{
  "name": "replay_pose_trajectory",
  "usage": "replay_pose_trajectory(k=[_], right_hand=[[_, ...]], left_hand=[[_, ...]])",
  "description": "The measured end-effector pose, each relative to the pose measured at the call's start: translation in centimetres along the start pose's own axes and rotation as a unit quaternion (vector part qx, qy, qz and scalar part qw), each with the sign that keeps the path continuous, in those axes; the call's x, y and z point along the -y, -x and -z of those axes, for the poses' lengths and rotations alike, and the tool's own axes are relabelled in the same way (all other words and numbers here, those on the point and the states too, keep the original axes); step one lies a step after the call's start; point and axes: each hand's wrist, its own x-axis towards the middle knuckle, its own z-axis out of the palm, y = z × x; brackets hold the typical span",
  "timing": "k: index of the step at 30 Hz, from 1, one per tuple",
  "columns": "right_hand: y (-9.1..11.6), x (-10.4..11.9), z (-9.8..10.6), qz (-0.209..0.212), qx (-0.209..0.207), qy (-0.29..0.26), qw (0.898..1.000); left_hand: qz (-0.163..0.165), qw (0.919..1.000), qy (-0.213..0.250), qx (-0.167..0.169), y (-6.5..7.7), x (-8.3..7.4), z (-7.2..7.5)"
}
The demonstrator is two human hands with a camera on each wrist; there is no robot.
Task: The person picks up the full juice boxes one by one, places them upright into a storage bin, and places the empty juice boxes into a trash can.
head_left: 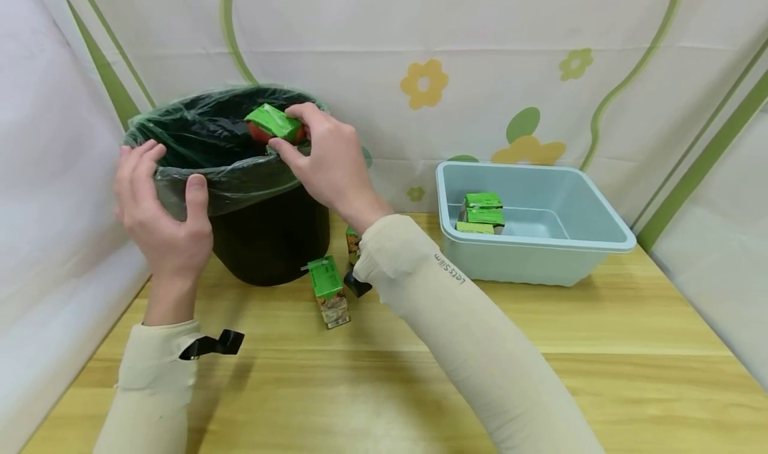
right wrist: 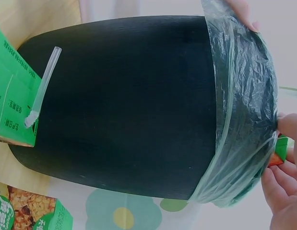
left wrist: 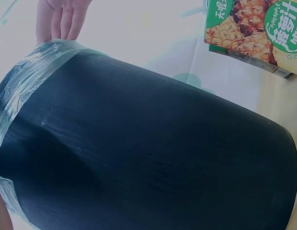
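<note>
A black trash bin (head_left: 273, 234) lined with a thin green plastic bag (head_left: 234, 184) stands tilted at the left. My left hand (head_left: 165, 214) grips its rim on the near left, fingertips over the edge and thumb on the bag outside. My right hand (head_left: 330, 157) pinches a juice box (head_left: 273, 122), green on top with red sides, over the bin's mouth at the right rim. In the right wrist view only a corner of that box shows between the fingers. Another juice box (head_left: 329, 291) with a straw stands on the table before the bin.
A further juice box (head_left: 353, 244) is partly hidden behind my right sleeve. At the right, a light blue plastic basin (head_left: 540, 257) holds several green-topped boxes (head_left: 483, 214) at its left end. A patterned curtain (head_left: 372, 34) hangs behind the wooden table (head_left: 336, 401).
</note>
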Motion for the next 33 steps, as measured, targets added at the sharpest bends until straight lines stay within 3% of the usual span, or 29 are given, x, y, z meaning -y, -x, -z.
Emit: replay_pose_trajectory(k=[4, 12, 19, 24, 28, 33], right_hand=[[0.1, 0.0, 0.2, 0.004, 0.007, 0.002, 1.000], [0.1, 0.2, 0.4, 0.016, 0.018, 0.004, 1.000], [0.1, 0.4, 0.5, 0.019, 0.033, 0.008, 0.999], [0.2, 0.1, 0.5, 0.015, 0.045, 0.004, 0.999], [0.3, -0.3, 0.6, 0.015, 0.044, -0.035, 0.998], [0.9, -1.3, 0.8, 0.023, 0.006, -0.137, 0.990]], left_hand=[[0.004, 1.0000, -0.002, 0.000, 0.1, -0.1, 0.0], [0.002, 1.0000, -0.009, 0.000, 0.0, 1.2, 0.1], [0.006, 1.0000, -0.006, 0.000, -0.1, 0.0, 0.4], [0.003, 0.9999, -0.012, 0.004, -0.1, 0.1, 0.5], [0.002, 0.9998, -0.016, 0.007, 0.0, 0.2, 0.5], [0.006, 0.9998, -0.016, 0.011, 0.1, -0.1, 0.6]])
